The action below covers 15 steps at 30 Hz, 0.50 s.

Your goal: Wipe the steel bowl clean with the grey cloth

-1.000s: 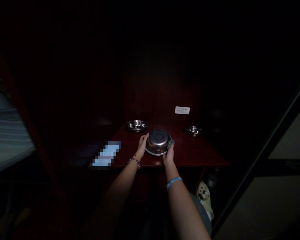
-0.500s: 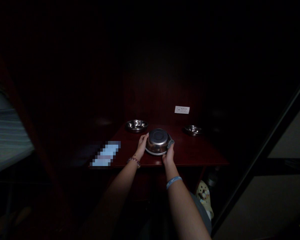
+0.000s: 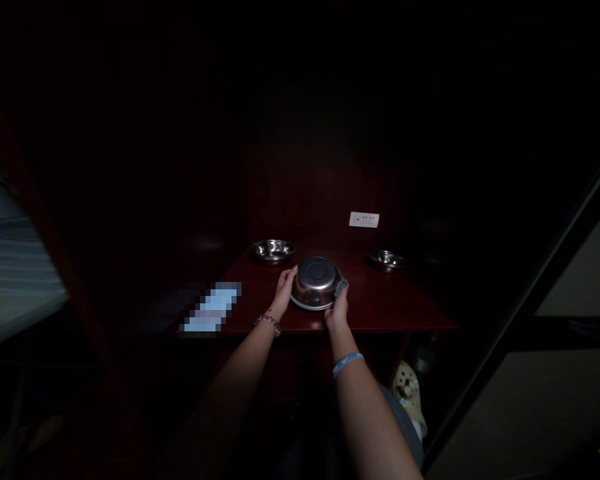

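A dark red desk point(image 3: 395, 307) is stretching across the middle of the dim scene, with a wall point(image 3: 300, 200) rising behind it. Over the desk's front half, a steel bowl point(image 3: 316, 280) is facing base up; in this low light, it is hard to say whether its rim is touching the wood. Counting from that bowl as the clock's centre, a cream clog point(image 3: 405, 380) is showing at 5 o'clock, below desk level. A shallow dish point(image 3: 273, 253) is sitting at 10 o'clock and a smaller dish point(image 3: 387, 261) at 2.

The person's left hand point(image 3: 283, 291) is gripping the bowl between 8 and 9 o'clock; the right hand point(image 3: 339, 311) is clasping it at 5. A white socket panel point(image 3: 364, 220) is showing at 1 o'clock. At 4, a greyish cloth point(image 3: 341, 287) is lying between right hand and bowl. A blue wristband point(image 3: 349, 364) is circling the right forearm at 5, a beaded bracelet point(image 3: 269, 324) the left wrist at 8.
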Each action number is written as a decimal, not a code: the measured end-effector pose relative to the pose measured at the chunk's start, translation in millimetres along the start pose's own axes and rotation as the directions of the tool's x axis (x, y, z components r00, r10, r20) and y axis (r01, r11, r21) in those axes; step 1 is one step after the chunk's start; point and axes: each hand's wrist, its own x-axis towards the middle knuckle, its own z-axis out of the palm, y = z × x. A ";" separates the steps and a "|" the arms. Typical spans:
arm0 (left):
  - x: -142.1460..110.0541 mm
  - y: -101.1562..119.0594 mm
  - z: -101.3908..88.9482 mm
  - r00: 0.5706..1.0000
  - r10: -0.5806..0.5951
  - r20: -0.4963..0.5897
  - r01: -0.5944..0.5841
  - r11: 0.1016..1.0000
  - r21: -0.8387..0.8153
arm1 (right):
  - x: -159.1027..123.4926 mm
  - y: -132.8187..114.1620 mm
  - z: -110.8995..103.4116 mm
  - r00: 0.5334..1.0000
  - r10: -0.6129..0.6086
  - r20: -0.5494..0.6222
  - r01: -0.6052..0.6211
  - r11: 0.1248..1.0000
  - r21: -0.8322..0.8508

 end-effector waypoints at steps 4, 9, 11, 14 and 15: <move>0.1 -0.2 0.1 1.000 0.007 -0.001 -0.007 1.000 0.000 | 0.3 0.2 0.2 1.000 0.002 0.009 -0.002 1.000 0.004; -1.0 1.0 -0.1 1.000 0.005 0.011 -0.005 1.000 0.005 | 0.2 -0.3 0.7 1.000 0.001 0.024 -0.001 1.000 -0.012; -1.0 0.1 -0.7 1.000 0.013 0.020 -0.013 1.000 0.003 | 0.1 -0.2 0.6 1.000 0.004 0.019 -0.004 1.000 -0.010; -0.7 -1.4 -1.2 1.000 0.006 0.022 -0.006 1.000 -0.002 | 0.1 0.1 0.4 1.000 0.010 0.017 -0.010 1.000 -0.001; -0.8 -1.5 -1.2 1.000 -0.001 0.019 0.001 1.000 -0.005 | 0.2 0.2 0.4 1.000 0.013 0.014 -0.013 1.000 0.001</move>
